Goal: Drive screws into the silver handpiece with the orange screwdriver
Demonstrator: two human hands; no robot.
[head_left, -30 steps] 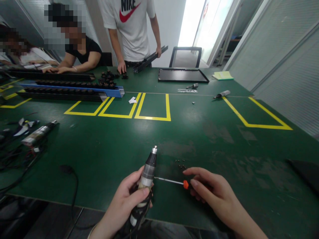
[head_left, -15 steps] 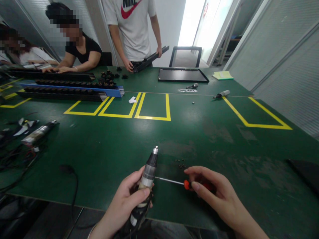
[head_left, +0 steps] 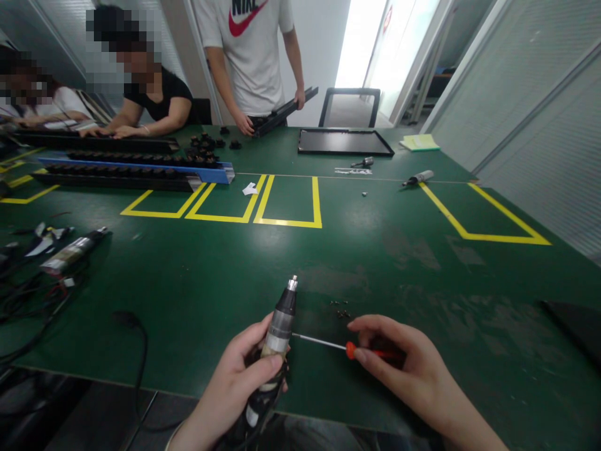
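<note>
My left hand (head_left: 246, 373) is wrapped round an electric screwdriver (head_left: 280, 329), its silver tip pointing up and away from me. My right hand (head_left: 401, 369) holds a screwdriver (head_left: 350, 349) by its red and black handle, thumb on the collar and index finger lifted. The thin shaft points left, and its tip meets the side of the electric screwdriver's metal body. Just beyond the red handle, several small screws (head_left: 342, 312) lie on the green table (head_left: 211, 294).
At left lie a second electric screwdriver (head_left: 72, 250) and tangled cables (head_left: 32, 313). Black strips and a blue channel (head_left: 220, 172) stretch across the far left. A black tray (head_left: 345, 143) is at the back. Co-workers are across the table, one standing with a black rail (head_left: 284, 114).
My right thumb has shifted left along the red handle to its collar, while the index finger stays raised. The electric screwdriver and my left hand look unmoved.
</note>
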